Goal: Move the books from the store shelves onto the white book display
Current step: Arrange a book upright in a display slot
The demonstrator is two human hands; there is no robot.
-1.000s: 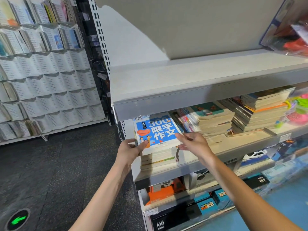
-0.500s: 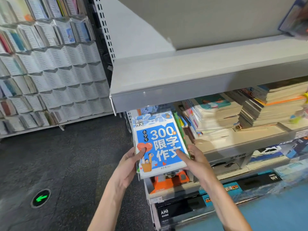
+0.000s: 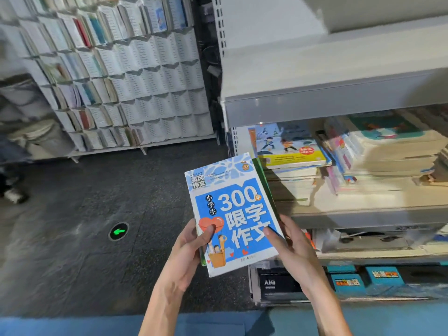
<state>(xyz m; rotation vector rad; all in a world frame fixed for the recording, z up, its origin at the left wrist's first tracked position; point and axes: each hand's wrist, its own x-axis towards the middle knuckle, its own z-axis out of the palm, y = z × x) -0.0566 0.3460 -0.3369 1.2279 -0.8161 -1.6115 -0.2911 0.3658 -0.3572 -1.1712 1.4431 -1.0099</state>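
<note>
1. Centre of frame: a small stack of books topped by a blue-and-white paperback, now lifted clear of the grey metal store shelf at right.
2. The left hand and right hand each clamp a side edge, thumbs on the cover.
3. The white wall book display waits, upper left; carrying probably comes next.

Single head-worn wide view, downward and forward, close above the shelf edge.
</note>
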